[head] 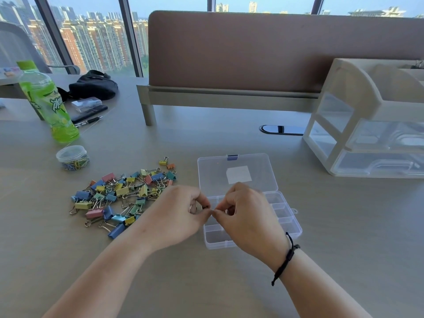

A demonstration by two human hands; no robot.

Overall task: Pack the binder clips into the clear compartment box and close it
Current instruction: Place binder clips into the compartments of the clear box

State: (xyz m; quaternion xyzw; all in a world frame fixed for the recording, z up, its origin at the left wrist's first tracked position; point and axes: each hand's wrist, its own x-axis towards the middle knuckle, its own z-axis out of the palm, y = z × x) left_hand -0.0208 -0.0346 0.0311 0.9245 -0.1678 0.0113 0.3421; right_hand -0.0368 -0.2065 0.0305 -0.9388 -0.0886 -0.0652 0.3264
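You've got both your left hand (183, 210) and right hand (243, 210) pinching one small binder clip (205, 207) over the open clear compartment box (286, 222), most clips still in the pile (121, 193) on the desk (229, 138), so a slipped pinch could ping it away.

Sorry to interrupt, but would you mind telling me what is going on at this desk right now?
A person is packing binder clips into a clear compartment box, which lies open with its lid flat on the desk. The left hand and right hand meet over the box, fingers curled, pinching something small that is mostly hidden. The pile of coloured binder clips sits left of the box, and the visible compartments look empty.
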